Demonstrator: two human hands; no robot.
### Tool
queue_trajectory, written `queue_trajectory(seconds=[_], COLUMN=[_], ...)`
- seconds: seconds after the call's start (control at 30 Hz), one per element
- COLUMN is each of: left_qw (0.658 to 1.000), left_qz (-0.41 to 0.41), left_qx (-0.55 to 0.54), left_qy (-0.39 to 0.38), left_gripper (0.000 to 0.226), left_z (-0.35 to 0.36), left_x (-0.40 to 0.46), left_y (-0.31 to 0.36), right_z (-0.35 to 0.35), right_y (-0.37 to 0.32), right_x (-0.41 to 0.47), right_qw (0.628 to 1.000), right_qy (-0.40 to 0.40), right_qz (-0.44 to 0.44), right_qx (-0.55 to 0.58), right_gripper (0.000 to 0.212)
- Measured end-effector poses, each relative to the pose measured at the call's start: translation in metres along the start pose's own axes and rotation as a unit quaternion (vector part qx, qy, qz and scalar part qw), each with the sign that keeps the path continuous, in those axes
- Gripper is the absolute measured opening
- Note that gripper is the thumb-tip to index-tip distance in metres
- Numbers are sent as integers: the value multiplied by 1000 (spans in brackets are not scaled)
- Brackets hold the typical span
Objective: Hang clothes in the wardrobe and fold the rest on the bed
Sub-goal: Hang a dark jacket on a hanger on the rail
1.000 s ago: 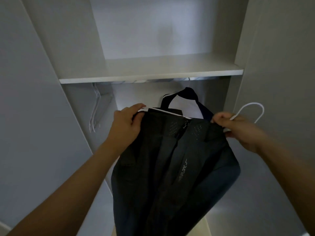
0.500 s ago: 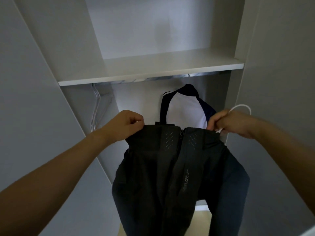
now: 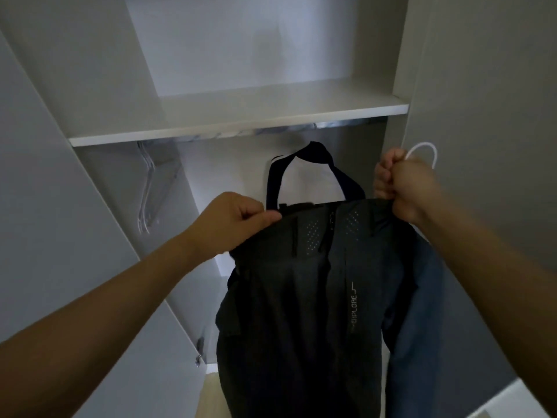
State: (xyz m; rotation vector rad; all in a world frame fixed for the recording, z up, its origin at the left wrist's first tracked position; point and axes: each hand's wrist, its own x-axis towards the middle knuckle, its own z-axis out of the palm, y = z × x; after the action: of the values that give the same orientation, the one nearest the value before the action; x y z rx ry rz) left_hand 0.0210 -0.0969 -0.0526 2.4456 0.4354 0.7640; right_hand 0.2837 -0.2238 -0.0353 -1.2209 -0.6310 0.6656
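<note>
A dark jacket [image 3: 304, 297] is being held up in front of the open wardrobe, its long axis hanging straight down from the two hands. Its left shoulder is being pinched between thumb and curled fingers of the left hand [image 3: 238, 218], while the right hand [image 3: 404, 188] is being kept fisted around the neck of a white hanger [image 3: 423, 152] at the jacket's right shoulder. The hook is being carried just above that fist, below and to the right of the metal rail [image 3: 301, 129] running under the shelf [image 3: 241, 116]; the coming move is judged to turn on that hook being lifted up and leftward onto the rail, the right hand being the nearer one. The hanger's arms are being hidden inside the jacket, so how well it is being seated cannot be told. A white-and-navy garment [image 3: 301, 179] is being partly covered behind the collar, and empty hangers [image 3: 147, 191] at the left are being seen only faintly.
</note>
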Motion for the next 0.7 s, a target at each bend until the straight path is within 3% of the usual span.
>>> queue_trajectory(seconds=[0.07,0.2,0.27,0.33,0.43,0.53,0.63,0.7], left_qw=[989,933,891,882,889,904,904,936], left_qz=[91,205,281,314,306,261,228,140], left_qx=[93,245,314,333,336,327,352,317], left_qy=[-76,-166,-170,-109,52,91,86,58], left_gripper=[49,49,48,46,47,49,51,47], left_z=[4,7,7,2,2,26,41,34], left_x=[-4,0,-1,3,20,23,5,-5], left_y=[5,10,16,23,36,42,27,12], right_z=[2,12,18,24,43,76,88,84], right_y=[0,7,16,26,36,31,21,19], right_x=[2,1,-1,-4,-12,-16,-10,-4], right_qw=[997,981,972,968,966,962,983,992], right_qy=[32,-5,-35,-62,-124,-190,-116,-39], right_qz=[-9,-21,-22,-23,-28,-14,39,66], right_qx=[-76,-195,-230,-240,-224,-197,-137,-99], right_gripper=[40,40,41,39,37,36,35,36])
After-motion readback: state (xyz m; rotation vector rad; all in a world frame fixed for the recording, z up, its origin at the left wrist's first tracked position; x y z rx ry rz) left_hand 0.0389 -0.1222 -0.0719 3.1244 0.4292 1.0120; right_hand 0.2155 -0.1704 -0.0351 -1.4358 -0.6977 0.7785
